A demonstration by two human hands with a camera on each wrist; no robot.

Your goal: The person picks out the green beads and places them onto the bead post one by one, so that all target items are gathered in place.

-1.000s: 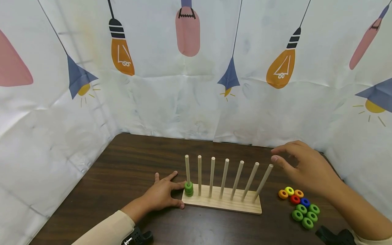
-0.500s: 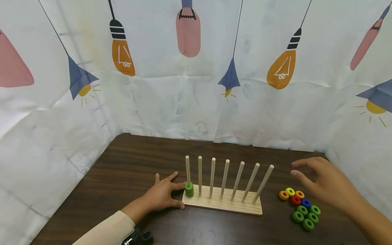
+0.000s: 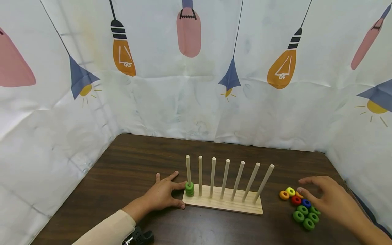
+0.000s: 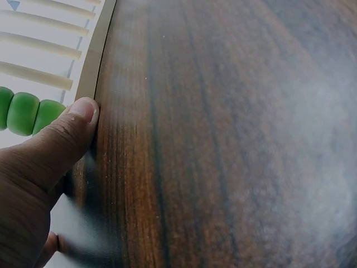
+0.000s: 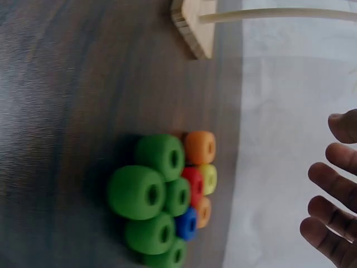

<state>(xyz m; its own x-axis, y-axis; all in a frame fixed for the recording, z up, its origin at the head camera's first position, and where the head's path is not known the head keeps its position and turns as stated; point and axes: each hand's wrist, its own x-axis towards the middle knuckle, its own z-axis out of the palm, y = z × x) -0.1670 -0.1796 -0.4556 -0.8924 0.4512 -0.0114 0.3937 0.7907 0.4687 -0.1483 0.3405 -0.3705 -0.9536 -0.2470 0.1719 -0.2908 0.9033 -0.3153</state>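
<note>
"What's there?"
"A pale wood board [image 3: 226,205] with seven sticks [image 3: 225,178], on a table [image 3: 239,228]. Green rings [image 3: 189,190] are stacked on one; loose bright rings [image 3: 299,211] are laid nearby."
"Hands?"
"The left hand [image 3: 163,194] is spread wide against the board. The right hand [image 3: 330,198], thumb apart, is held near the loose bright rings."
</note>
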